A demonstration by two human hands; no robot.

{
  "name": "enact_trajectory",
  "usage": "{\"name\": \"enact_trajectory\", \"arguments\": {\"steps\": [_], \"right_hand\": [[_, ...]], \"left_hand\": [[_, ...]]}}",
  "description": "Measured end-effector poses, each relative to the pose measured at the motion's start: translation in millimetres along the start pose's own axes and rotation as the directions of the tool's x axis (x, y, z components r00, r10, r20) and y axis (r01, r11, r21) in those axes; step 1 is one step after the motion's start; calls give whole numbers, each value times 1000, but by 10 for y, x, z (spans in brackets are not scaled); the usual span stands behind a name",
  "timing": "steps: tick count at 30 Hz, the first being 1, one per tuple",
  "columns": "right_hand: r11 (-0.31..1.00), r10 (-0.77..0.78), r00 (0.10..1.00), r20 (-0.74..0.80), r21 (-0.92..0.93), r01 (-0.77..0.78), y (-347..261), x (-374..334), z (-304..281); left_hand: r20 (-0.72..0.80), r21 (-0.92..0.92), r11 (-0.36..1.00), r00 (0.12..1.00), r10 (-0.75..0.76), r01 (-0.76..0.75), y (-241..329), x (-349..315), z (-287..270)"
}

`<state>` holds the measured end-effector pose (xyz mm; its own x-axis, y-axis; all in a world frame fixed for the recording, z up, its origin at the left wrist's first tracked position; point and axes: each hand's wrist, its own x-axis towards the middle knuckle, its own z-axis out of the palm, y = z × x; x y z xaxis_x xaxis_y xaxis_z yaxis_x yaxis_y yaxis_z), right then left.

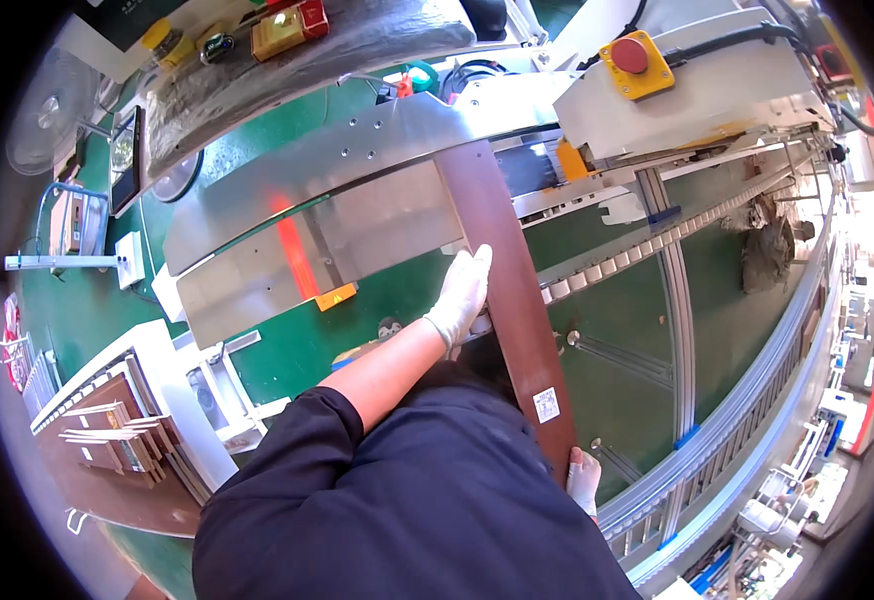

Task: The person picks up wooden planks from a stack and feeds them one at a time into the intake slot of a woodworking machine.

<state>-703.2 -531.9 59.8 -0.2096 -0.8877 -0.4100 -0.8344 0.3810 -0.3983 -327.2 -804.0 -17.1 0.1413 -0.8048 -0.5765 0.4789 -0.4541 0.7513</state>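
Note:
A long brown board (513,270) with a square printed label (546,404) near its close end stretches away from my body. Its far end lies at a metal plate (297,185) of the machine. My left hand (460,300), in a white glove, grips the board's left edge around the middle, with part of the fingers hidden. Down by the near end, my right hand (584,480), also gloved, holds the right edge, and most of that hand is out of sight behind the board. A red light streak (297,258) falls across the metal plate.
To the right runs a roller conveyor (647,245) on aluminium framing. A yellow box with a red stop button (637,58) sits on the machine at the far right. Stacked narrow brown panels (142,440) lie on a cart at the left. A fan (52,110) stands far left.

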Motion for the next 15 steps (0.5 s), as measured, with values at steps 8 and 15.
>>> {"name": "enact_trajectory", "arguments": {"steps": [8,15], "right_hand": [[995,14,1000,-23,100,-12,191,558,-338],[999,1,1000,-21,36,0,510,1086,-736]], "left_hand": [[145,274,960,985,-97,55,593,153,245],[258,228,952,930,-263,206,682,507,919]]}}
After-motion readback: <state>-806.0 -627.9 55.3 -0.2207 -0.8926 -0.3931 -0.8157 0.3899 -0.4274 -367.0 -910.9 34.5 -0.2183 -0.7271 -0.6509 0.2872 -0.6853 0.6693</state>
